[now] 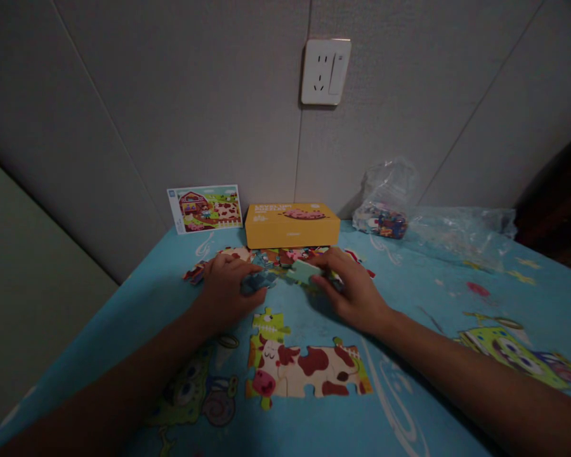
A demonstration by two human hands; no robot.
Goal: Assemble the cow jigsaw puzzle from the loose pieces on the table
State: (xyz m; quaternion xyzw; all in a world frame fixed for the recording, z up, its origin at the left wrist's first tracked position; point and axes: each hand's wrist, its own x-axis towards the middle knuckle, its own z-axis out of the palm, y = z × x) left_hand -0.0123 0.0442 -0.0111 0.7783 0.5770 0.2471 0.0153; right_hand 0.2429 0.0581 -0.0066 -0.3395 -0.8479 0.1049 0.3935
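My left hand [228, 289] pinches a dark blue-grey puzzle piece [255, 281] between thumb and fingers. Opposite it, my right hand [349, 285] grips a pale green puzzle piece [302, 271], which is tilted up off the table. Beyond both hands lies a pile of loose, colourful puzzle pieces [285, 255], partly covered by my fingers. Nearer to me, several joined pieces form a cow picture [309, 369] in brown and cream. A green piece [269, 324] with a fence is attached at its upper left.
A yellow puzzle box [292, 227] stands against the wall, with a farm picture card [208, 209] leaning to its left. On the right lies a clear plastic bag [385, 203] with more pieces inside. A blue cartoon tablecloth [423, 285] covers the table; a socket [326, 71] is above.
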